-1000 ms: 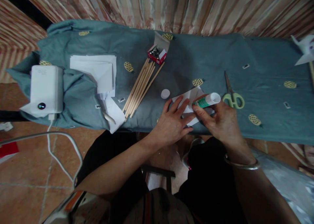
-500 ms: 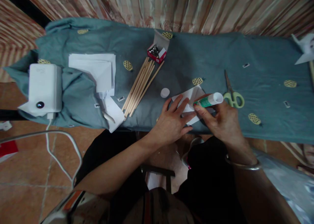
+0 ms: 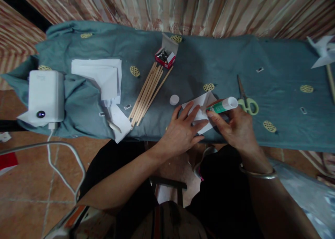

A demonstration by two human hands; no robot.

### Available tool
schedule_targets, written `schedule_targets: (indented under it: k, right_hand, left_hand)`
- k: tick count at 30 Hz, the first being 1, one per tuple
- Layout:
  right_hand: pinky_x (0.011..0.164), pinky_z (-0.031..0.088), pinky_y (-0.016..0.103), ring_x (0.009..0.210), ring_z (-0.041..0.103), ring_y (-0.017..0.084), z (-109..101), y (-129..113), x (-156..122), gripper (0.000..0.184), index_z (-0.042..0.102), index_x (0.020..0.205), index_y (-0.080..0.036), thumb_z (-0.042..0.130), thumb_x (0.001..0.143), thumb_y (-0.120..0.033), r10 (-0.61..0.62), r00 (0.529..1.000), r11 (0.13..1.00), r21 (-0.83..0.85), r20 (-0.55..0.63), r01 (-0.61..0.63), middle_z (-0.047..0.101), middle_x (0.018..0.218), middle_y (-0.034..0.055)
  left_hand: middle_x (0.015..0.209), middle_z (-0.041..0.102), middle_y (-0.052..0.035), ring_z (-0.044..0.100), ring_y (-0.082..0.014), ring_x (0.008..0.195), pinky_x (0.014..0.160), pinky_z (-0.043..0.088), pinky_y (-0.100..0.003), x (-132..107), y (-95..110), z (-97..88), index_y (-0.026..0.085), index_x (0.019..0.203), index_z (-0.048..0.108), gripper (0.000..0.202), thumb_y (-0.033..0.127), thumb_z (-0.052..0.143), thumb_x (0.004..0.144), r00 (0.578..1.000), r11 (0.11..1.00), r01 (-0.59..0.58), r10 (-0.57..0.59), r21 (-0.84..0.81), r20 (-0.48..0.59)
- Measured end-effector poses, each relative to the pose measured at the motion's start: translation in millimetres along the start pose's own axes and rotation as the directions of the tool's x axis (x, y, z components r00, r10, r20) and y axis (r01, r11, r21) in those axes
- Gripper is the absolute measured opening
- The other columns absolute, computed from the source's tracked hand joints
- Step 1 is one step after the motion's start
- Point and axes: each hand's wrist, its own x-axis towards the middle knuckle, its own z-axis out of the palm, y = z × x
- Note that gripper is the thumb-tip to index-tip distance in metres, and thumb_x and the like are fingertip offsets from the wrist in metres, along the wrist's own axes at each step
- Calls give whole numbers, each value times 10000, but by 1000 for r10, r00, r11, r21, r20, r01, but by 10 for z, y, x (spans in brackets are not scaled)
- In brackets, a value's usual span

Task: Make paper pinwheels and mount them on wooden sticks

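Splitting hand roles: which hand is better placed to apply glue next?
Right hand, likely: it grips the glue stick over the white paper, while the left hand lies spread on that paper.

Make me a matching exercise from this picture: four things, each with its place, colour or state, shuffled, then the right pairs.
1. Glue stick
2. Scissors
3. Small box
4. Wooden sticks

A. Red, with its lid up
B. Pale green handles
C. Lying in a loose bundle
D. Held in the right hand

Pairs: 1-D, 2-B, 3-A, 4-C
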Motion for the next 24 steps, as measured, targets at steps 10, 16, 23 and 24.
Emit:
schedule_targets:
  k: [10,16,23,24]
  right_hand:
    - [592,490,357,654,642,227,33,-6,41,365,651,941,-202,595,849,-550,3,1000,1000,24,-8,-3,695,770,62]
    - [611,497,355,692,652,234,71,-6,65,371,644,955,-205,589,849,-557,-3,1000,999,36,-18,4,688,765,63]
    - [537,462,314,620,641,210,79,-18,94,394,649,927,-194,596,837,-575,10,1000,999,34,8,-10,689,722,49]
    - [535,460,312,613,638,208,76,-21,95,394,650,920,-193,597,836,-574,13,1000,999,38,14,-14,689,720,49]
  left_hand:
    - [1541,360,-126,257,-337,1452,1147,232,-585,-3,-2,11,265,1312,539,488,461,605,869,1000,1000,-6,6,2,-10]
    - [1547,351,-127,259,-337,1452,1141,243,-589,-4,-7,20,267,1329,524,508,466,603,868,1000,1000,-11,11,8,-23]
    - [1543,351,-144,254,-335,1456,1161,210,-571,1,-2,7,258,1321,543,506,471,607,866,1000,1000,-6,6,6,-9]
    - [1542,351,-145,255,-335,1456,1162,209,-571,0,-1,7,257,1321,543,507,472,607,866,1000,1000,-5,5,8,-8]
